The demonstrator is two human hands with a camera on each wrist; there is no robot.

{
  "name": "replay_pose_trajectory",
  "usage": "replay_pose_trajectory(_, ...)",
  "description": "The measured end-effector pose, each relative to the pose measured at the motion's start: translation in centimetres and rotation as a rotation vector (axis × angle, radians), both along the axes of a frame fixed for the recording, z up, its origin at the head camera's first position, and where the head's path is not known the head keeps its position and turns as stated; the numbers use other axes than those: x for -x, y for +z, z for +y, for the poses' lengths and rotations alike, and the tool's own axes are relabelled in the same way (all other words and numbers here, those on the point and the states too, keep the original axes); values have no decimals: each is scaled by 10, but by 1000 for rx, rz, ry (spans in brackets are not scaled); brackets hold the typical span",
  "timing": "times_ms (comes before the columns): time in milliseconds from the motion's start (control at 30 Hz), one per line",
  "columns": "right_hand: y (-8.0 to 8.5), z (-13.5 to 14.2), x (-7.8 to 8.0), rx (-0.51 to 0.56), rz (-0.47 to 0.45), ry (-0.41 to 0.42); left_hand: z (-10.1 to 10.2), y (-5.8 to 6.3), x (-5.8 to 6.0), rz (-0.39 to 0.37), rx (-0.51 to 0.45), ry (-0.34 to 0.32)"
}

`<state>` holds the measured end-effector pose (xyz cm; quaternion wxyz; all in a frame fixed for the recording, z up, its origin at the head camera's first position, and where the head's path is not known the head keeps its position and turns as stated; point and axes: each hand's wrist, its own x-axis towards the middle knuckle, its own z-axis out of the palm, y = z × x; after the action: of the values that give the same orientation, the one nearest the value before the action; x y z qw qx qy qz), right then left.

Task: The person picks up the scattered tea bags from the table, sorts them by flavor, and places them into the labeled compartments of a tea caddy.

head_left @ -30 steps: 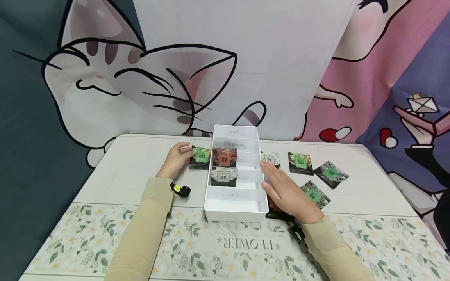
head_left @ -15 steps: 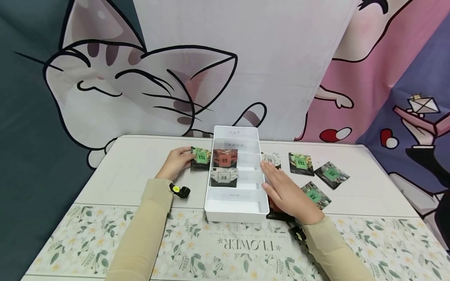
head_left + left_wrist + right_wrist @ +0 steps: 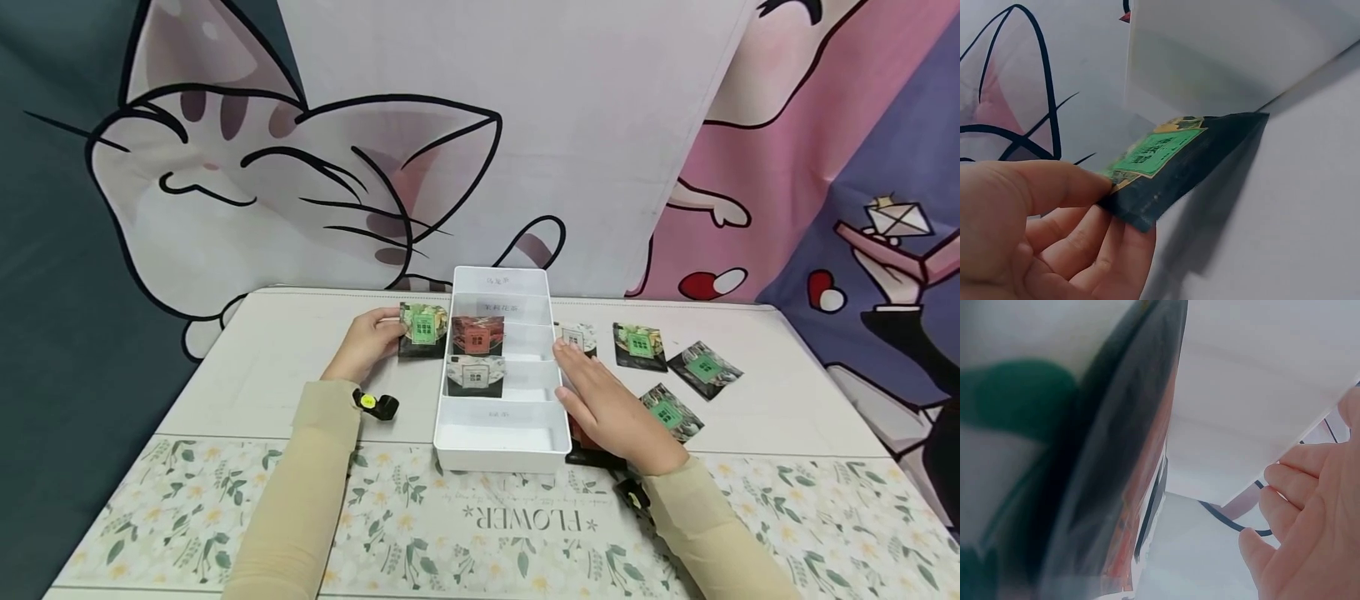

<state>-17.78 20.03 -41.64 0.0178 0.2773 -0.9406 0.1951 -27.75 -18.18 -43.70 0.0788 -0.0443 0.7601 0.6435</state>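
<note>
My left hand [image 3: 365, 343] pinches a tea sachet [image 3: 423, 333] with a green label by its left edge, just left of the white divided box [image 3: 502, 461]. In the left wrist view, this sachet [image 3: 1188, 165] is tilted, its near corner between thumb and fingers, its shadow on the table. Straight fingers of my right hand [image 3: 618, 417] lie along the box's right side; the right wrist view shows that hand [image 3: 1310, 500] beside the white wall. Inside the box, a red-labelled sachet [image 3: 478, 336] and a grey-white sachet [image 3: 476, 377] stand in separate compartments at the left.
Right of the box lie a white sachet [image 3: 577, 336], a green-labelled sachet [image 3: 640, 345] and two darker green-labelled ones [image 3: 705, 369]. A reddish sachet [image 3: 596, 450] is partly hidden under my right hand. A cartoon cloth [image 3: 600, 150] hangs behind the table.
The green-labelled sachet has come up a little and shifted slightly left in my left hand, its face more toward the head camera. My right hand stays at the box.
</note>
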Motion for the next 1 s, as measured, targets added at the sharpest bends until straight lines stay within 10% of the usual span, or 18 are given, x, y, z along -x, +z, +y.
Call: replay_pose_trajectory(1000, -3, -1, 0, 48, 10, 4, 14, 23, -3, 206, -6, 203)
